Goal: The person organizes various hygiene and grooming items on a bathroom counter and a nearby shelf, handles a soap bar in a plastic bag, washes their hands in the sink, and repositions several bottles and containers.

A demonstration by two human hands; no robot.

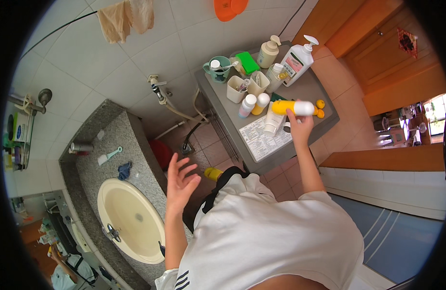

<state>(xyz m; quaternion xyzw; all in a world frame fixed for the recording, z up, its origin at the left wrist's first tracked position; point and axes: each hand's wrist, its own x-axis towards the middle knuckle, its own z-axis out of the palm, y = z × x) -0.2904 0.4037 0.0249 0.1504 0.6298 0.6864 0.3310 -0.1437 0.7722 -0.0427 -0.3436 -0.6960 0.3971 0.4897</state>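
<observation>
My right hand [300, 128] holds a yellow bottle with a white cap [293, 108] on its side above the grey table top [317, 79]. Below it on the table lie a white tube [273, 121] and a printed sheet [263, 138]. Two upright bottles, one white [247, 106] and one yellow with a white cap [260, 104], stand left of the held bottle. Small orange fruits [320, 104] lie to its right. My left hand [182, 181] is raised with fingers spread, holding nothing, near the edge of the granite counter [136, 145].
Pump bottles [298, 61], white cups [236, 89], a green mug [219, 69] and a green box [247, 62] crowd the table's back. A cream washbasin [130, 221], a brush [110, 156] and a dark blue cloth [124, 170] are at the left. A wall tap [157, 88] has a hose.
</observation>
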